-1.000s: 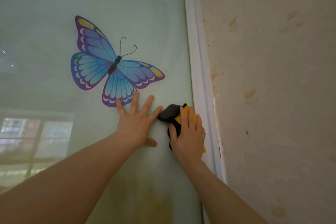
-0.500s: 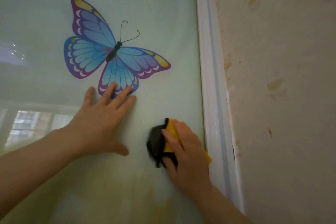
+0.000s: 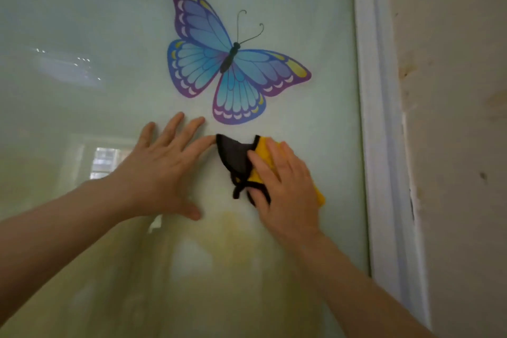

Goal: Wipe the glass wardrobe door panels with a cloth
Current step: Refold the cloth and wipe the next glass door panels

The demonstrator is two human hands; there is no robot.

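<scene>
Since the earlier frame, both hands sit closer together below the butterfly sticker (image 3: pixel 233 60). Right hand (image 3: pixel 285 186), fingers flat, presses the cloth (image 3: pixel 238 156) onto the glass panel (image 3: pixel 82 22); its dark corner points up-left, touching the splayed left hand's (image 3: pixel 162 170) fingertip.

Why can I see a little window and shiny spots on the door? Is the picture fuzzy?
Head view: the glass panel acts like a mirror, showing a bright window reflection and glare streaks; the butterfly sticker looks sharp, the cloth slightly soft; the white frame bows from the wide lens.
</scene>
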